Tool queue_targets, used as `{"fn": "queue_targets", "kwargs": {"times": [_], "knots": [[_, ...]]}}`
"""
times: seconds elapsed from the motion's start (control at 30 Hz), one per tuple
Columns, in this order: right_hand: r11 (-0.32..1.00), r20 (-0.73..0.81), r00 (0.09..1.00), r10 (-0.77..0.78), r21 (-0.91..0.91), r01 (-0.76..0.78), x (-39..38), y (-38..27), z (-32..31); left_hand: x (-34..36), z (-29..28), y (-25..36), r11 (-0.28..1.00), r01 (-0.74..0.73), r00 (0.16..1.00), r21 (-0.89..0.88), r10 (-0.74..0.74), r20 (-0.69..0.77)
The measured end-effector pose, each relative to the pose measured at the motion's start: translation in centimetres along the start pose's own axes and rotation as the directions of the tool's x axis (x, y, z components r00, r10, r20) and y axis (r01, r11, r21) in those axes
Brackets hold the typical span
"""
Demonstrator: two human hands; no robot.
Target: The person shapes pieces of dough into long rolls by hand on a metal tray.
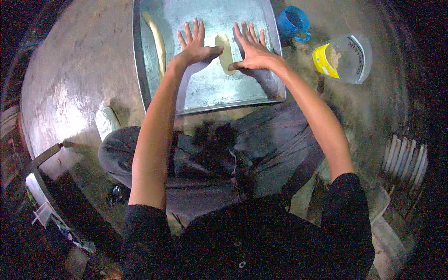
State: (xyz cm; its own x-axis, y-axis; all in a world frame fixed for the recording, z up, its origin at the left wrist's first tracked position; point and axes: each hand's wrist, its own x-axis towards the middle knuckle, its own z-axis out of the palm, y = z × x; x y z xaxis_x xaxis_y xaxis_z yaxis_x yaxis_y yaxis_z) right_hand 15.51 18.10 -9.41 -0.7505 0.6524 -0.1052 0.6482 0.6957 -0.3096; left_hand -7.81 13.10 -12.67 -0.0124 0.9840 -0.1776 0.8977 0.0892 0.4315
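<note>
A metal tray (210,107) rests on the floor in front of my crossed legs. On it, a short, flattened oval of pale dough (224,56) lies between my hands. My left hand (190,50) is spread on the tray left of the dough, its thumb reaching the dough's edge. My right hand (254,53) is spread on the other side, its thumb at the lower end of the oval. A long rope of dough (156,37) lies along the tray's left side.
A blue plastic jug (291,22) stands beyond the tray's right edge, beside a clear tub with a yellow label (347,58) holding some pale contents. A white object (106,121) lies by my left knee. A dark-edged item (39,186) is at lower left, a slatted object (402,161) at right.
</note>
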Motion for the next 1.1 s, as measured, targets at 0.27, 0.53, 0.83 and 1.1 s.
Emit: {"fn": "queue_targets", "kwargs": {"times": [0.27, 0.53, 0.83, 1.1], "knots": [[0.998, 0.03, 0.999, -0.011, -0.062, 0.013, -0.7, -0.3, 0.6, -0.1, -0.2, 0.0, 0.999, 0.003, 1.0, -0.054, -0.002, 0.006], [0.998, 0.057, 0.997, 0.054, -0.015, -0.053, -0.5, -1.5, -0.3, -0.1, -0.1, 0.2, 0.997, 0.02, 0.999, -0.07, -0.017, 0.031], [0.994, 0.093, 0.995, 0.042, 0.098, -0.051, -1.3, -1.4, -0.5, -0.3, -0.2, 0.6, 0.996, 0.017, 1.0, -0.088, -0.016, 0.023], [1.0, 0.064, 0.998, 0.004, 0.004, -0.004, -2.2, -2.9, 0.3, -0.5, 0.1, 0.1, 1.0, 0.007, 1.0, -0.024, -0.007, -0.02]]}}
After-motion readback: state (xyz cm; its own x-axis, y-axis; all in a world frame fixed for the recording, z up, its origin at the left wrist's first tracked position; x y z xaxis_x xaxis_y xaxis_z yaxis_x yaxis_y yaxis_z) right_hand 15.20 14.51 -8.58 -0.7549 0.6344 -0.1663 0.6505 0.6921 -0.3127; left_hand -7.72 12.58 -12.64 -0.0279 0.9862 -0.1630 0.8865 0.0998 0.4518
